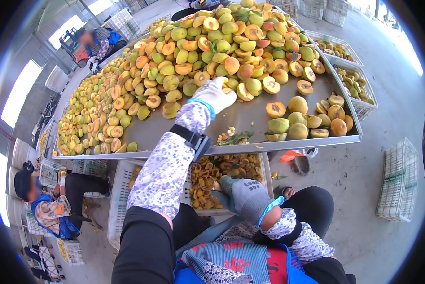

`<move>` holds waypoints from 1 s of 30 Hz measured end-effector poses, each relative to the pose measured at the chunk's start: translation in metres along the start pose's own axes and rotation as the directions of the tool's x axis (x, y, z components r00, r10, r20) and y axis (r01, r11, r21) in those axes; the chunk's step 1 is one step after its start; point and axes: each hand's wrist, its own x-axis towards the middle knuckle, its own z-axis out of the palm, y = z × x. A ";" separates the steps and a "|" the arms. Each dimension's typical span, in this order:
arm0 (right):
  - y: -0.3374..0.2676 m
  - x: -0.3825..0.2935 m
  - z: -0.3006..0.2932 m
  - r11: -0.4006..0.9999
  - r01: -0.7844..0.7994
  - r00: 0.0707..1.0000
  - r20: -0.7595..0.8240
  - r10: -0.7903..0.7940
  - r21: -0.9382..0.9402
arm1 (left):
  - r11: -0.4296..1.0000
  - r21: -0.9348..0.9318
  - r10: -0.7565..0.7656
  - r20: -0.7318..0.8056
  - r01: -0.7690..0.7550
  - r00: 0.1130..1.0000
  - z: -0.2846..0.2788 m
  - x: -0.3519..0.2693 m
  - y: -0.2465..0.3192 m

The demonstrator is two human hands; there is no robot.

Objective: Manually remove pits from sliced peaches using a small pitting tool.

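Observation:
My left hand (216, 95), in a white glove, reaches over the steel table (212, 124) to the near edge of a heap of yellow-green peaches (198, 53), many of them halved. Its fingertips are at a yellow peach piece; whether they grip it is unclear. Beside it lie cut peach halves (271, 85) with flesh and stone cavities showing. Low before my lap is my right hand (249, 198), in a grey knit glove with curled fingers, above a crate (266, 174) of peach scraps (205, 184). What it may hold is hidden.
A smaller peach group (298, 122) sits at the table's right corner, near leaves and bits (237, 137). White crates (398, 181) stand on the floor. One co-worker (52, 206) sits at left; another (99, 42) leans in at the far side.

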 end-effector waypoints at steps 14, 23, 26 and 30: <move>-0.013 0.010 -0.013 0.878 0.145 0.906 -0.417 0.068 0.457 | 0.621 -0.778 0.125 -0.013 -0.089 0.992 -0.022 -0.118 -0.018; -0.006 0.015 0.014 0.803 0.099 0.945 -0.309 0.110 0.587 | -0.303 -0.950 -0.185 -0.014 -0.070 0.983 0.015 -0.190 0.025; -0.002 0.014 0.017 0.858 0.076 0.942 -0.318 0.105 0.507 | -0.239 -0.969 -0.203 -0.010 -0.059 0.979 0.018 -0.192 0.017; -0.002 0.013 0.016 0.919 0.024 0.958 -0.271 0.091 0.394 | -0.290 -0.953 -0.226 -0.026 -0.092 0.974 0.027 -0.192 0.014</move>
